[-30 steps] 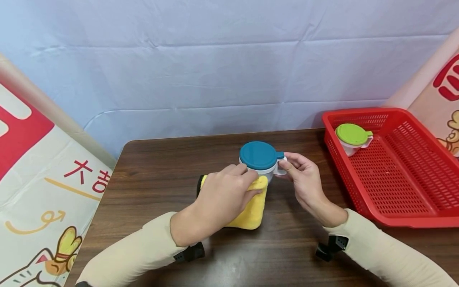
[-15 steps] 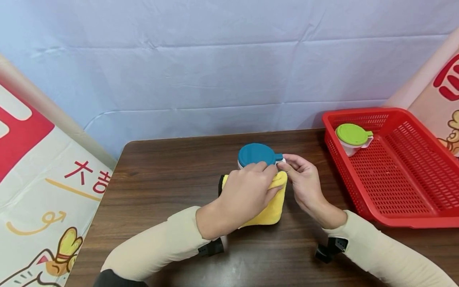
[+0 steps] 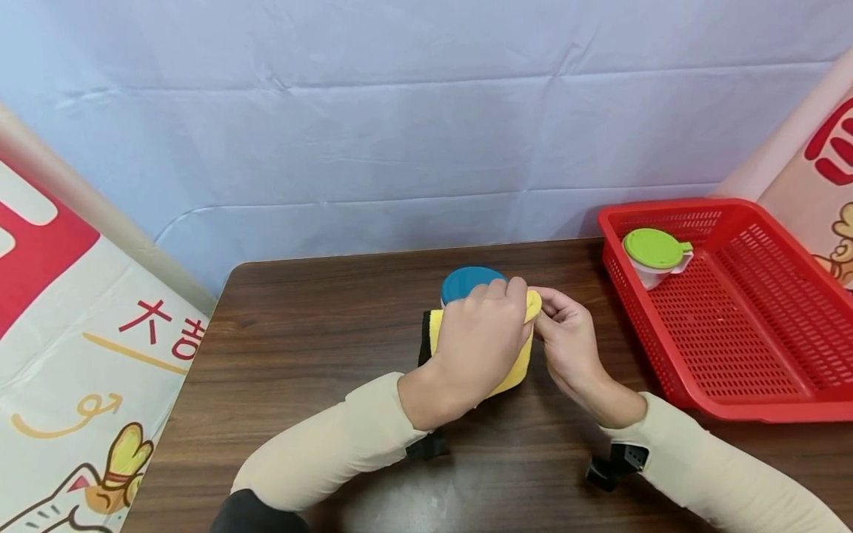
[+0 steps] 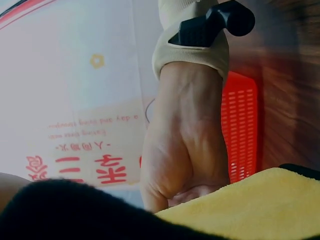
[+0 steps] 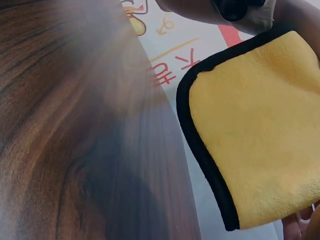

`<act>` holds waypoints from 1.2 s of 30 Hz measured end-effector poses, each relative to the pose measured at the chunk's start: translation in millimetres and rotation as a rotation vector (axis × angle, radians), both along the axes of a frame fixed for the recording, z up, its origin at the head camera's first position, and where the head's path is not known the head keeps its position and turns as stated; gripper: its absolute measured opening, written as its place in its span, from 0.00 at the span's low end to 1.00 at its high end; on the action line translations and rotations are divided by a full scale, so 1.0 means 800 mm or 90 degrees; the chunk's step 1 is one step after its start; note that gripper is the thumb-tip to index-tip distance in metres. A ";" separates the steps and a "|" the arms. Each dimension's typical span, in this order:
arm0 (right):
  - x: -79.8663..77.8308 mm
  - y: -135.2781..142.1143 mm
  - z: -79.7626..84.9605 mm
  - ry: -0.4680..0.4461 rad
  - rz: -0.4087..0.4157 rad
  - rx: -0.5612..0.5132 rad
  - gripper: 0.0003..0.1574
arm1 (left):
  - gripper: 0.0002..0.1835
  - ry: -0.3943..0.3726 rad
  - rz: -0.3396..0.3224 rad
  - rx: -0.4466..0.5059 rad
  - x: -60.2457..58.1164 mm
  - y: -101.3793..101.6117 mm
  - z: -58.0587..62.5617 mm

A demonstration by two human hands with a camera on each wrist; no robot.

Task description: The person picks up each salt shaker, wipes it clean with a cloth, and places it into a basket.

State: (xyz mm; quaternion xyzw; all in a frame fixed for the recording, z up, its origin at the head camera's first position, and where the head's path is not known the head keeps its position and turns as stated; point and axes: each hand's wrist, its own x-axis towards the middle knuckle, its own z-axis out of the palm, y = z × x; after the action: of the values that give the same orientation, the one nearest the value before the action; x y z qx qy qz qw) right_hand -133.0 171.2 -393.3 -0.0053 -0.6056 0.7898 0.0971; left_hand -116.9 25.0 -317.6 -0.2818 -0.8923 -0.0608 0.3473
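Note:
A lidded cup stands on the table, with its round blue lid [image 3: 469, 283] partly showing. My left hand [image 3: 476, 340] grips a folded yellow cloth [image 3: 516, 374] with black edging and holds it against the cup's near side, toward the handle. The cloth and that hand hide most of the cup's body. On the right, my right hand [image 3: 569, 337] pinches the cup's handle, now covered by the cloth and fingers. In the right wrist view the yellow cloth [image 5: 250, 130] hangs broad in front of the camera; the left wrist view shows my right hand [image 4: 172, 160] just beyond it.
To the right stands a red perforated basket [image 3: 706, 411]. A cup with a green lid [image 3: 653, 249] sits in its back left corner. The dark wood table [image 3: 320, 326] ends at a pale blue backdrop [image 3: 400, 148] behind, with printed cloths at both sides.
My left hand has moved right and slightly up with the cloth, from the cup's left front to its handle side, covering more of the cup. My right hand has barely moved.

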 end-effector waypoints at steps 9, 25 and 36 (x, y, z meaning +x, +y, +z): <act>0.000 0.000 0.001 0.008 -0.002 -0.006 0.24 | 0.11 -0.007 0.017 -0.031 -0.002 0.003 -0.001; -0.001 0.001 0.003 0.020 -0.008 -0.016 0.22 | 0.11 0.033 -0.007 -0.029 0.004 -0.006 -0.003; -0.002 0.005 0.006 -0.004 -0.021 -0.012 0.20 | 0.12 0.053 -0.045 -0.040 0.003 -0.025 -0.007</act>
State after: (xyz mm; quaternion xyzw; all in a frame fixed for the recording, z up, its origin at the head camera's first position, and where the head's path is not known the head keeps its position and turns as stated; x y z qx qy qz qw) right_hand -134.5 175.1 -388.5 -0.0182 -0.5985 0.7936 0.1081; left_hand -114.4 5.2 -323.1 -0.3263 -0.8681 -0.0332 0.3725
